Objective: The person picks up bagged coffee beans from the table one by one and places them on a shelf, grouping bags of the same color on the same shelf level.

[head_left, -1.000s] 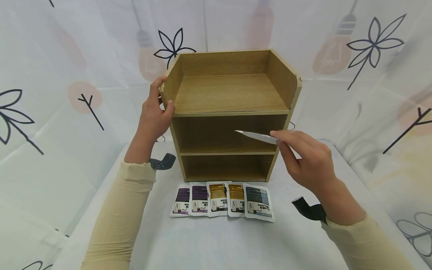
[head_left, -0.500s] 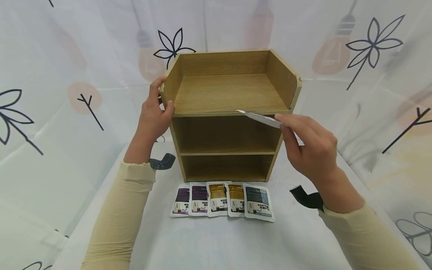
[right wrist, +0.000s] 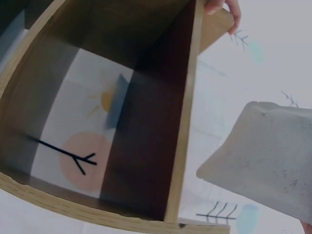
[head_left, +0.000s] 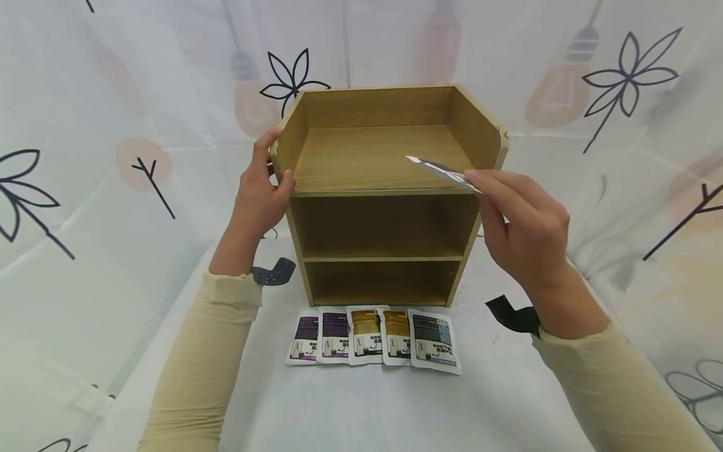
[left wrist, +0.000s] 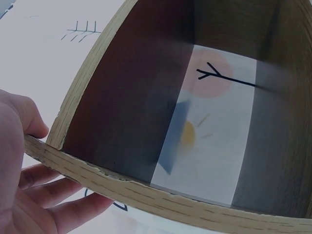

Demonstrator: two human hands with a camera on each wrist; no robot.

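Note:
My left hand [head_left: 260, 191] grips the upper left side panel of a wooden shelf unit [head_left: 378, 157]. In the left wrist view, its thumb [left wrist: 29, 114] and fingers lie on opposite sides of that panel's edge. My right hand [head_left: 525, 220] pinches one edge of a flat pouch [head_left: 443, 171], holding it tilted above the front of the top shelf. In the head view the pouch appears nearly edge-on. A plain, pale side of the pouch [right wrist: 265, 151] faces the right wrist camera, so any label is hidden there.
Before the unit, several pouches lie overlapping in a row on the white table [head_left: 350, 408]. From left come purple pouches [head_left: 335, 336], mustard-yellow pouches [head_left: 366, 333] and a dark grey-blue pouch [head_left: 435, 339]. A printed white curtain [head_left: 186, 75] surrounds the table.
My right hand has raised the pouch from in front of the middle compartment to above the top shelf's front edge. The left hand keeps its grip on the side panel.

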